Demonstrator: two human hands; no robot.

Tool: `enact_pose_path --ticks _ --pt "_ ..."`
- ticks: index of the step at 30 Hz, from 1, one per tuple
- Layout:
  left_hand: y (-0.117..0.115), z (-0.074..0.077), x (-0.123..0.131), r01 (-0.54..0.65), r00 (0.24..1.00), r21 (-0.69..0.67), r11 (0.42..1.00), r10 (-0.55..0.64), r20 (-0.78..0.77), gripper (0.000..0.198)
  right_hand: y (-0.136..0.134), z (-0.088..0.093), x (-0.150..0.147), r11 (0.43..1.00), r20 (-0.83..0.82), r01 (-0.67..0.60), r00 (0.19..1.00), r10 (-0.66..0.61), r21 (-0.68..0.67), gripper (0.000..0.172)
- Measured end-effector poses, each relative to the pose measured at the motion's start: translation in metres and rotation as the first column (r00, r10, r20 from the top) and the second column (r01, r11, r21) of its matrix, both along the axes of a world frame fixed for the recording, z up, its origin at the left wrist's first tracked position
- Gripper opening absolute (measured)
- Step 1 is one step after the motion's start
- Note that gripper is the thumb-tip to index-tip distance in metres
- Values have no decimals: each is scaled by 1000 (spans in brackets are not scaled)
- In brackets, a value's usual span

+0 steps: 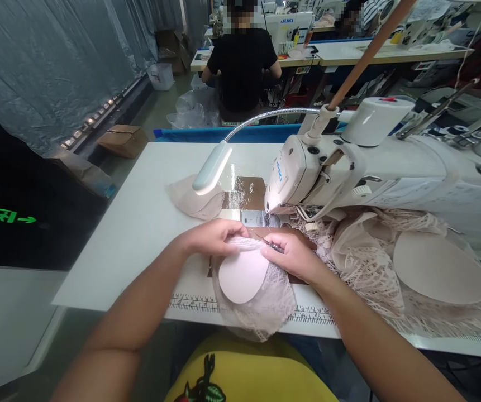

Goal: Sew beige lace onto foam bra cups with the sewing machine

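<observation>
A pale foam bra cup [243, 274] with sheer lace fabric [280, 301] around and below it lies at the table's front edge, in front of the sewing machine's needle area. My left hand [213, 237] pinches the upper left edge of the lace and cup. At the upper right edge, my right hand [294, 254] is closed on the same piece. A slim, pointed metal tool [274, 246] also sits in my right fingers, its tip directed left; whether it is tweezers or snips I cannot tell. The sewing machine [294, 173] stands just beyond both hands.
More lace with a foam cup [441, 268] is heaped on the right, under the machine arm. A sheer cup piece [196, 198] lies at the left, beneath the lamp [213, 167]. A printed ruler [194, 302] runs along the front edge. Another person [243, 70] sits ahead.
</observation>
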State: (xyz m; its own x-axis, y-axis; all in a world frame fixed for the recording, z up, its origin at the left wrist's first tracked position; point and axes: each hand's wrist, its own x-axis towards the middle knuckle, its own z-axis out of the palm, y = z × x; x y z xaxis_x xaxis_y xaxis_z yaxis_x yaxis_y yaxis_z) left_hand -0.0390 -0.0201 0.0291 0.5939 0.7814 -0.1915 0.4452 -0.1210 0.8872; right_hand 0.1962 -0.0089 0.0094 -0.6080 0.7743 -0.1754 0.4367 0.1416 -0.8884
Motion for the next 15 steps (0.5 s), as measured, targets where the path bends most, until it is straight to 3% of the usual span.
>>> enact_pose_path --ticks 6,11,13,15 --pt "-2 4 -20 -111 994 87 990 111 -3 42 1 -4 12 998 1 -30 1000 30 -59 9" --pt "-11 15 -30 -324 944 175 930 329 2 27 -5 1 11 990 -41 35 998 -41 -139 5" --pt "-17 19 -34 -363 924 119 924 373 -80 26 -6 6 10 988 -62 34 997 -44 -152 5" --pt "-23 19 -34 -352 931 -28 936 346 -116 32 -8 11 9 988 -83 32 996 -45 -151 7"
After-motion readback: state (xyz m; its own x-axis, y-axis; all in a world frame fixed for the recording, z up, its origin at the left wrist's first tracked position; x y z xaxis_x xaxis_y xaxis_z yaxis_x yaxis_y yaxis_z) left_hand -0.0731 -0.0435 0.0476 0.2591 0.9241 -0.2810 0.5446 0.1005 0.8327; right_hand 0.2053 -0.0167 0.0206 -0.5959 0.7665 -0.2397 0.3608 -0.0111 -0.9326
